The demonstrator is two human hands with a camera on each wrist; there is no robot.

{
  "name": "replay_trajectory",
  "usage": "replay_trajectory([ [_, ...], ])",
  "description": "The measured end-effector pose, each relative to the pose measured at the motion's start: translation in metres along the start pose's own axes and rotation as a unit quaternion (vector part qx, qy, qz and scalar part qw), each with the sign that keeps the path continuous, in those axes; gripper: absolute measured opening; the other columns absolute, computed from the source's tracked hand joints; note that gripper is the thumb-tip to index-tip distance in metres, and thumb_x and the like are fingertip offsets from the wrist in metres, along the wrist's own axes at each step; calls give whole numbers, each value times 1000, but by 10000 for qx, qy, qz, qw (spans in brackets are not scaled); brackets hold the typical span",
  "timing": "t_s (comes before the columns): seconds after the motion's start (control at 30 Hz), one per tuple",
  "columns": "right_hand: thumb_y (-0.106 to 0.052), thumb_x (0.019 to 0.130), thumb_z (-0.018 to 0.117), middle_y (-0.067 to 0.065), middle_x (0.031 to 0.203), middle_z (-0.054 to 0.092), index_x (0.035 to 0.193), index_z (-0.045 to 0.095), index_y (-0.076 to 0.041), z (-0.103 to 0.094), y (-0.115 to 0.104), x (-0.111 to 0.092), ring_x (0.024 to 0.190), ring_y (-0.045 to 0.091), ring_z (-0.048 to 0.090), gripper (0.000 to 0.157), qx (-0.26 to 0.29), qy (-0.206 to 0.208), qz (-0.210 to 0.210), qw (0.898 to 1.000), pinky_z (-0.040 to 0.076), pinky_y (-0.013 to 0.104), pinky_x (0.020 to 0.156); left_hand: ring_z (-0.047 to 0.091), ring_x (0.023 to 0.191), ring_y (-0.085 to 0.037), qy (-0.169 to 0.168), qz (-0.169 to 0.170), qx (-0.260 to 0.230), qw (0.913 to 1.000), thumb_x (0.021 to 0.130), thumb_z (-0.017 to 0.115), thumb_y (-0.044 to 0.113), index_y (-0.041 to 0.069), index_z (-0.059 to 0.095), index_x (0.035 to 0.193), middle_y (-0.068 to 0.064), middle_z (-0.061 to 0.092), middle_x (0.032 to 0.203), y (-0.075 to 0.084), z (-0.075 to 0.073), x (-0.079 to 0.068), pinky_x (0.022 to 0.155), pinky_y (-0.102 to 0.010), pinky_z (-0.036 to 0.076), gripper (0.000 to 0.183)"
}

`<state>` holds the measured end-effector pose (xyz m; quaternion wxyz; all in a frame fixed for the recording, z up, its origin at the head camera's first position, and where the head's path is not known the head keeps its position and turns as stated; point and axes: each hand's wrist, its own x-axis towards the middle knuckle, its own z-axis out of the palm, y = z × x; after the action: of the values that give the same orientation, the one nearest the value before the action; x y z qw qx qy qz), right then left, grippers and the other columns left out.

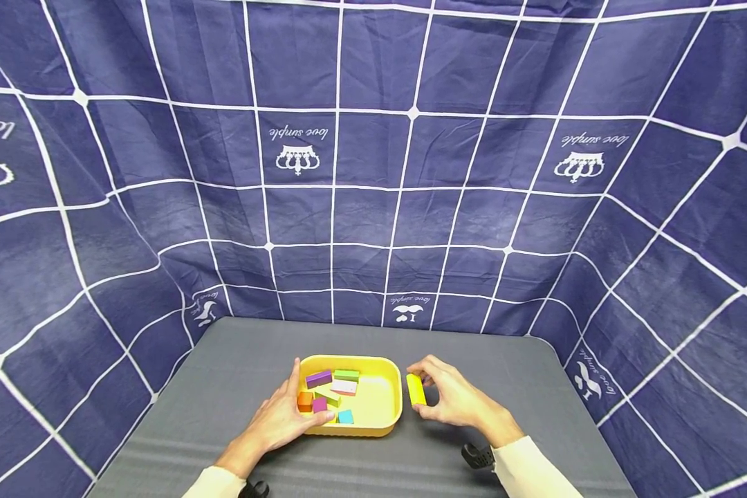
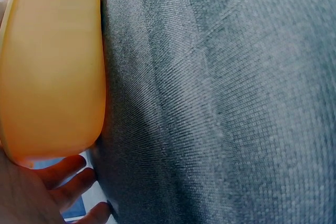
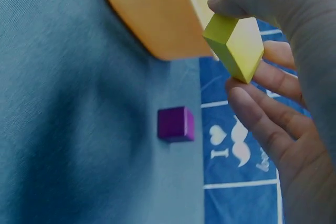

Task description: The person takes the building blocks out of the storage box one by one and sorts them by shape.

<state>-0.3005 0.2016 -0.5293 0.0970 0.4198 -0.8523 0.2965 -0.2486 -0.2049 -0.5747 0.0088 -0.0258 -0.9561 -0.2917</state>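
Observation:
A yellow plastic bin (image 1: 382, 430) with colored wooden blocks in its left half sits on the grey table. My left hand (image 1: 280, 418) holds the bin's left end, thumb over the near rim and fingers along the outer side. The left wrist view shows the bin's outer wall (image 2: 52, 66) and fingers behind its end. Just past the bin's right end, my right hand (image 1: 451, 398) pinches a yellow block (image 1: 416, 390) between thumb and fingertips. In the right wrist view this yellow block (image 3: 236, 48) is tilted, overlapping the bin's rim.
Inside the bin lie a purple block (image 1: 319, 379), a green block (image 1: 346, 375), an orange block (image 1: 305, 401), a blue block (image 1: 346, 417) and several others. A purple cube (image 3: 176, 124) stands on the table near my right hand. Blue gridded cloth (image 1: 373, 207) walls the table's back and sides.

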Motion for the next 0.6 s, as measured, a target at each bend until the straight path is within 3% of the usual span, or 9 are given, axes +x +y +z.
replay_trajectory([
  [0.27,-13,83,106,6,124,77,134,80,-4,7,18,-21,102,18,78,57,-256,129,95,9995,71,36,88,66,151,-51,12,2,-14,10000,83,90,83,9,7,188,-26,59,172,1,-1,2,121,-78,50,153],
  [0.6,-25,84,109,0,117,78,126,79,-9,20,32,-37,100,18,76,53,-199,-36,743,9970,69,35,91,65,152,-50,-66,-34,-65,10000,84,90,83,9,6,188,-26,58,173,0,0,2,122,-77,50,153],
])
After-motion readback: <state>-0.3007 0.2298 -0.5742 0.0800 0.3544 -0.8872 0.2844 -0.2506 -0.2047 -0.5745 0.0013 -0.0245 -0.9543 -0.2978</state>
